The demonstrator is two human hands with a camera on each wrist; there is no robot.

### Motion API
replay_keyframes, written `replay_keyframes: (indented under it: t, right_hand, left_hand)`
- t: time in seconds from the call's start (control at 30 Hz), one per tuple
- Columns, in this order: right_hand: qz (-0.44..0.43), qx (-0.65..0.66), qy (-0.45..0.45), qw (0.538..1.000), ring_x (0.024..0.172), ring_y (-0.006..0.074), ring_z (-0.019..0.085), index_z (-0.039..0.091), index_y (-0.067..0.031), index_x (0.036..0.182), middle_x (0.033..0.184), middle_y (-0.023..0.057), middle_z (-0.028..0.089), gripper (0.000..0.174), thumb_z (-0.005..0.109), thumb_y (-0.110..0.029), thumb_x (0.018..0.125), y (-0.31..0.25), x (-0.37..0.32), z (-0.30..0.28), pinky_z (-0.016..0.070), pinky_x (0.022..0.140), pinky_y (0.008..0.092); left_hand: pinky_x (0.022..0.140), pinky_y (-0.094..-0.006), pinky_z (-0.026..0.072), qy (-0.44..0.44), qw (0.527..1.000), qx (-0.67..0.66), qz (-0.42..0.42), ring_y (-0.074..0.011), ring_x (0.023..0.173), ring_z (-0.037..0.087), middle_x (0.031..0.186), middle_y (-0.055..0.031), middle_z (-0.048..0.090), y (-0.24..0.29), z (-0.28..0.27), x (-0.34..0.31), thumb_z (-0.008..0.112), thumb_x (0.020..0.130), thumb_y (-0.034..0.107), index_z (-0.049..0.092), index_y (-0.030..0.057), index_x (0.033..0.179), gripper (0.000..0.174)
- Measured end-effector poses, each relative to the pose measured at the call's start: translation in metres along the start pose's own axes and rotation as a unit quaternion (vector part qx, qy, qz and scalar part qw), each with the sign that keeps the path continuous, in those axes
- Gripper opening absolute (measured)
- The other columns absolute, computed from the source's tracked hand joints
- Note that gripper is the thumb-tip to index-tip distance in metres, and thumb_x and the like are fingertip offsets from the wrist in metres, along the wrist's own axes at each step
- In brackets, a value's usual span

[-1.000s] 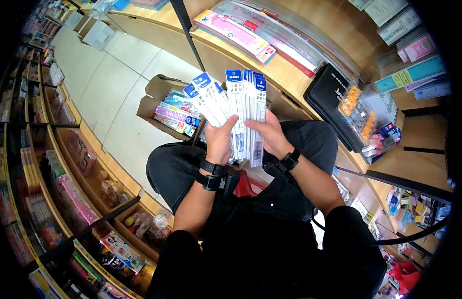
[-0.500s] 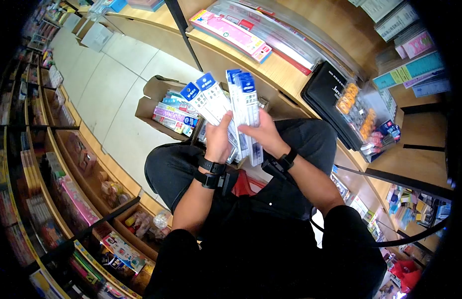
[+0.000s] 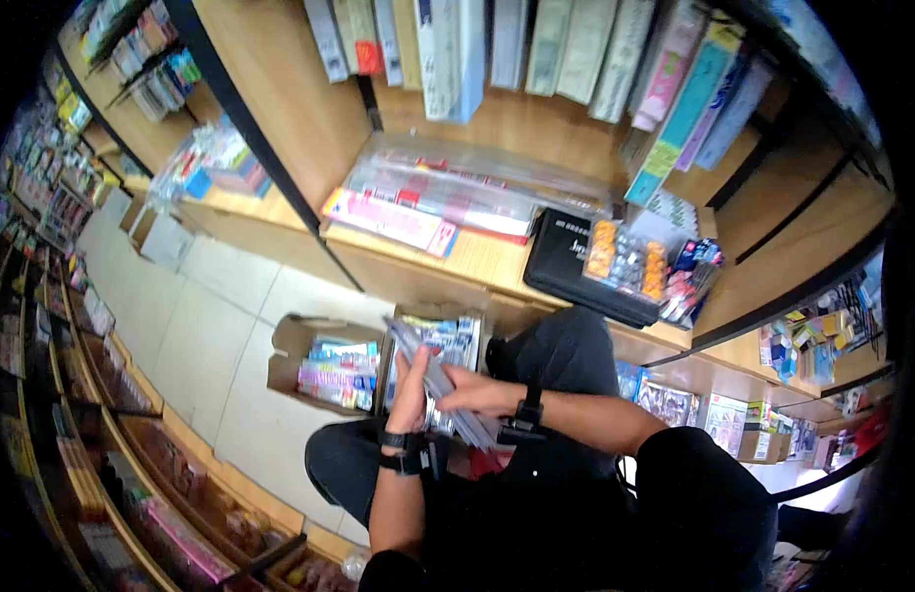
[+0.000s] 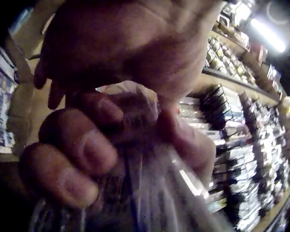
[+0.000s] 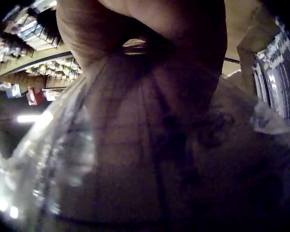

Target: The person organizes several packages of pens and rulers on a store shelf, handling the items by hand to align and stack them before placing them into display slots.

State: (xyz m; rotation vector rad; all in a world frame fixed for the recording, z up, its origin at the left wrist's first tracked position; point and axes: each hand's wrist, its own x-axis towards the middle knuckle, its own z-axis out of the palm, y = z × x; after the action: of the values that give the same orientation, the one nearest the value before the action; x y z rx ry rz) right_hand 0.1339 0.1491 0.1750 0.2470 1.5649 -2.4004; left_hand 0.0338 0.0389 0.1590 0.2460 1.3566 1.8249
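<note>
A stack of packaged rulers [image 3: 464, 426] in clear sleeves is tilted edge-on between both hands in the head view, above the lap. My left hand [image 3: 409, 393] grips its left side. In the left wrist view, the fingers [image 4: 94, 150] curl over the clear plastic sleeves [image 4: 150, 188]. From the other side my right hand [image 3: 480, 392] pinches the stack. The right wrist view has that hand [image 5: 150, 29] above wide, dim sleeves [image 5: 130, 145], their print blurred.
Past the knees, an open carton [image 3: 290, 367] of colourful packs stands on the tiled floor [image 3: 216, 340]. A second box [image 3: 447, 314] with more packs adjoins it. The wooden shelf [image 3: 487, 266] ahead bears a pink box [image 3: 388, 219] and a black case [image 3: 561, 259]. Racks line the left.
The fanned packs have come together into one stack, turned edge-on. Both hands sit lower in the head view and closer together. The head view has swung, showing more of the shelves ahead.
</note>
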Motion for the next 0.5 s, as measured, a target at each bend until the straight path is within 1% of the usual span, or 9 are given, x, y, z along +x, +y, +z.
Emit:
replay_keyframes:
  t: [0.1, 0.13, 0.17, 0.23, 0.27, 0.37, 0.4, 0.47, 0.5]
  right_hand:
    - [-0.087, -0.148, -0.016, 0.985, 0.108, 0.0193, 0.049, 0.024, 0.0015, 0.138, 0.123, 0.0140, 0.047, 0.078, 0.064, -0.004, 0.071, -0.036, -0.014, 0.006, 0.0410, 0.093, 0.0322]
    - [-0.123, -0.247, 0.004, 0.961, 0.111, 0.0221, 0.049, 0.021, 0.0017, 0.140, 0.125, 0.0156, 0.046, 0.082, 0.063, -0.006, 0.070, -0.058, -0.028, 0.012, 0.0400, 0.094, 0.0326]
    - [-0.157, -0.344, 0.023, 0.926, 0.115, 0.0248, 0.048, 0.017, 0.0018, 0.142, 0.126, 0.0171, 0.046, 0.086, 0.063, -0.007, 0.069, -0.070, -0.038, 0.013, 0.0391, 0.096, 0.0331]
    - [-0.230, -0.373, 0.027, 0.898, 0.114, 0.0292, 0.050, 0.012, -0.0011, 0.144, 0.123, 0.0195, 0.048, 0.091, 0.064, -0.008, 0.069, -0.080, -0.050, 0.007, 0.0399, 0.095, 0.0332]
    - [-0.228, -0.378, 0.017, 0.897, 0.113, 0.0287, 0.051, 0.013, -0.0026, 0.145, 0.123, 0.0190, 0.050, 0.091, 0.065, -0.008, 0.070, -0.095, -0.063, 0.007, 0.0406, 0.095, 0.0331]
    - [-0.228, -0.443, 0.049, 0.865, 0.107, 0.0259, 0.056, 0.025, -0.0062, 0.142, 0.119, 0.0165, 0.054, 0.083, 0.070, -0.010, 0.072, -0.150, -0.108, 0.025, 0.0435, 0.093, 0.0340]
    - [-0.231, -0.406, 0.053, 0.882, 0.109, 0.0263, 0.054, 0.031, -0.0066, 0.140, 0.119, 0.0152, 0.054, 0.078, 0.071, -0.014, 0.073, -0.150, -0.115, 0.021, 0.0423, 0.094, 0.0349]
    - [-0.236, -0.369, 0.058, 0.897, 0.111, 0.0268, 0.052, 0.036, -0.0070, 0.137, 0.119, 0.0138, 0.053, 0.073, 0.072, -0.017, 0.075, -0.143, -0.126, 0.005, 0.0411, 0.096, 0.0358]
    - [-0.294, -0.402, 0.072, 0.864, 0.114, 0.0264, 0.049, 0.040, -0.0069, 0.134, 0.120, 0.0126, 0.053, 0.069, 0.073, -0.020, 0.075, -0.127, -0.125, -0.014, 0.0390, 0.098, 0.0363]
  left_hand:
    - [0.095, -0.0385, 0.0429, -0.152, 0.980, -0.109, 0.063, -0.0271, 0.113, 0.052, 0.115, -0.0177, 0.056, 0.041, 0.016, -0.020, 0.072, 0.080, 0.025, 0.022, -0.0007, 0.141, 0.083]
    - [0.093, -0.0359, 0.0449, -0.168, 0.974, -0.047, 0.146, -0.0250, 0.113, 0.052, 0.110, -0.0151, 0.059, 0.036, 0.020, -0.011, 0.075, 0.073, 0.014, 0.024, -0.0004, 0.141, 0.086]
    - [0.094, -0.0360, 0.0442, -0.141, 0.979, -0.046, 0.141, -0.0247, 0.113, 0.052, 0.107, -0.0136, 0.059, 0.056, 0.044, -0.025, 0.076, 0.067, 0.004, 0.031, -0.0012, 0.136, 0.083]
    - [0.094, -0.0355, 0.0438, -0.160, 0.965, -0.005, 0.206, -0.0241, 0.113, 0.053, 0.107, -0.0130, 0.059, 0.071, 0.075, -0.035, 0.078, 0.063, -0.001, 0.038, -0.0009, 0.127, 0.075]
    - [0.099, -0.0380, 0.0404, -0.175, 0.947, 0.112, 0.243, -0.0225, 0.112, 0.054, 0.109, -0.0136, 0.059, 0.084, 0.085, -0.041, 0.080, 0.063, 0.001, 0.045, 0.0006, 0.115, 0.062]
    - [0.104, -0.0412, 0.0344, -0.250, 0.891, 0.045, 0.375, -0.0211, 0.104, 0.059, 0.106, -0.0129, 0.062, 0.101, 0.132, -0.055, 0.081, 0.064, 0.006, 0.050, 0.0017, 0.108, 0.054]
    - [0.108, -0.0437, 0.0283, -0.231, 0.867, 0.130, 0.422, -0.0215, 0.097, 0.062, 0.101, -0.0112, 0.065, 0.106, 0.140, -0.057, 0.081, 0.066, 0.011, 0.053, 0.0022, 0.105, 0.049]
    - [0.108, -0.0445, 0.0273, -0.232, 0.880, 0.121, 0.396, -0.0221, 0.095, 0.063, 0.098, -0.0102, 0.066, 0.102, 0.160, -0.055, 0.081, 0.067, 0.012, 0.053, 0.0022, 0.106, 0.049]
    - [0.109, -0.0453, 0.0264, -0.227, 0.894, 0.114, 0.369, -0.0227, 0.094, 0.064, 0.096, -0.0092, 0.066, 0.101, 0.167, -0.054, 0.080, 0.068, 0.014, 0.053, 0.0023, 0.108, 0.050]
